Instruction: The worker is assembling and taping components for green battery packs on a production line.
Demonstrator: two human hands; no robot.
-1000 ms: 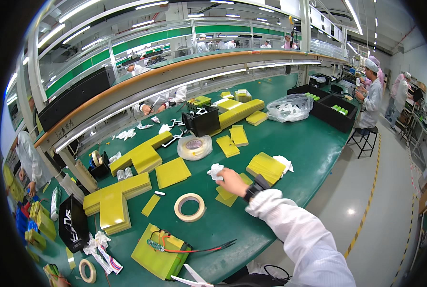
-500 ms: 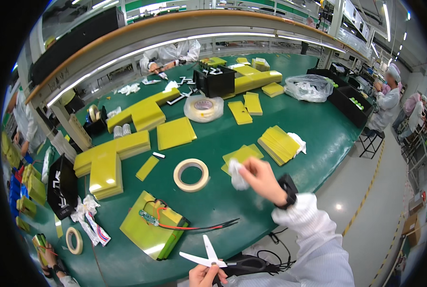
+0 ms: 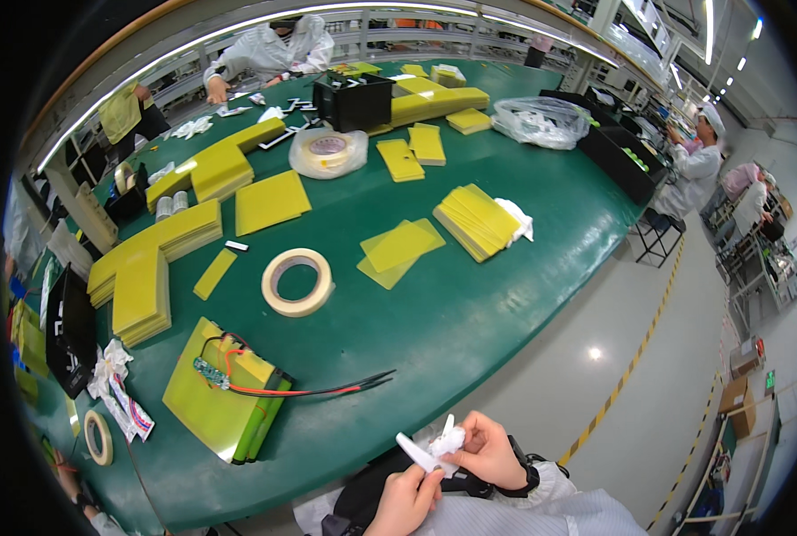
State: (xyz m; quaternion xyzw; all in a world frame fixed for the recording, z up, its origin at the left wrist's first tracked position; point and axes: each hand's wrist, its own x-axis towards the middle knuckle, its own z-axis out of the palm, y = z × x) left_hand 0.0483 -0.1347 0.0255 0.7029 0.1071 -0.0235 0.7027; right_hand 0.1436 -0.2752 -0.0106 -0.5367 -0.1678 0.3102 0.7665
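At the bottom centre of the frame we hold white scissors [image 3: 416,449] in our left hand [image 3: 404,500], fingers closed on them, while our right hand [image 3: 488,447] pinches a white scrap [image 3: 449,439]. We judge trimming is under way; next needs a steady cut.

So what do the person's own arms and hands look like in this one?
Both hands, the left hand and right hand, are bare, without gloves. The right wrist wears a black watch-like band. Behind it is a white, faintly striped sleeve. The left forearm is barely in view.
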